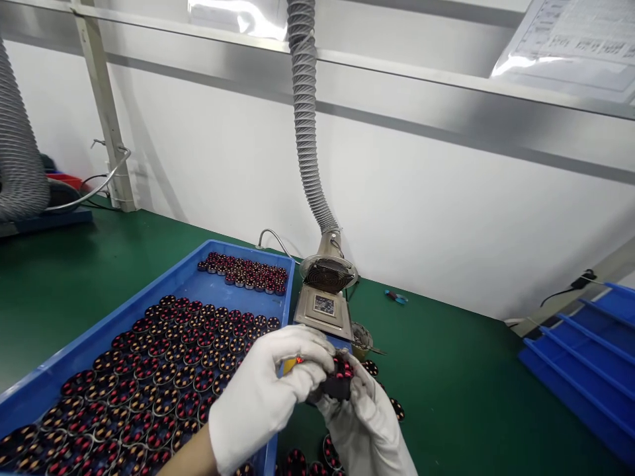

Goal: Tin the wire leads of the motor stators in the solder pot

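Between my two white-gloved hands is a small round black stator with red windings (343, 367). My right hand (364, 410) grips it from below and the right side. The thumb and fingers of my left hand (278, 370) are pinched at its upper left edge. Fingers partly hide the stator, so any wire in the pinch cannot be made out. Just beyond my hands stands a metal solder pot (325, 311) with a square opening. More stators (317, 466) lie on the green table below my hands, and a few (397, 408) lie to the right.
On the left, a blue tray (206, 291) carries many stators in rows. A grey hose (307, 132) hangs down to a round hood (328, 271) behind the pot. Blue-handled cutters (395, 297) lie at the back. Blue racks (585, 370) stand at the right, and a metal cup (362, 337) is beside the pot.
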Demonstrator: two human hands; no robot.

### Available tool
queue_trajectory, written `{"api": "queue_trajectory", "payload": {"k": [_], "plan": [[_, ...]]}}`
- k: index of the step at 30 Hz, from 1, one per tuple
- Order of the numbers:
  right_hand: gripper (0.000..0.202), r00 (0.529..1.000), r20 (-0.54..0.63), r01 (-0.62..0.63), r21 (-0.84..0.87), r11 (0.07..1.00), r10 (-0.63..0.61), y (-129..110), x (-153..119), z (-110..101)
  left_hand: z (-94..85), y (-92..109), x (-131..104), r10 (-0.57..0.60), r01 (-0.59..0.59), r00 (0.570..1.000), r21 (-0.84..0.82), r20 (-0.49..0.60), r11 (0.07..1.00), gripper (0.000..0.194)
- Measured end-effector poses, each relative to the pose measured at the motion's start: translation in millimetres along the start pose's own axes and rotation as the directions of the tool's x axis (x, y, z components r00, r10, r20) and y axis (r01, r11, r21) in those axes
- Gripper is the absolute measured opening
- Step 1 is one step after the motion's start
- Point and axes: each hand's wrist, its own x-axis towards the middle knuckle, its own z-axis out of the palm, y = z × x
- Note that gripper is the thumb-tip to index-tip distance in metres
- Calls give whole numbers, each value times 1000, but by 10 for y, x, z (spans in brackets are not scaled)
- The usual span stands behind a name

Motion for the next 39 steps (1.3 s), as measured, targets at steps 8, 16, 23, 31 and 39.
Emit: {"api": "queue_trajectory", "payload": {"k": [8,16,23,31,39], "plan": [[37,634,-48,615,-573,542,-771,204,-98,158,55,32,-33,-242,234,970,-335,20,913,37],[44,397,167,626,-768,133,-902,310,-102,161,200,-193,-5,-179,79,974,-539,-135,838,11],[40,425,135,627,-757,184,-895,272,-106,77,114,-10,46,-407,353,910,-372,-77,859,24],[39,428,151,653,-733,190,-891,324,-105,74,141,-57,37,-274,119,915,-452,-296,884,13],[45,443,149,632,-751,190,-884,360,-109,83,148,18,31,-440,325,883,-468,-160,822,19]]}}
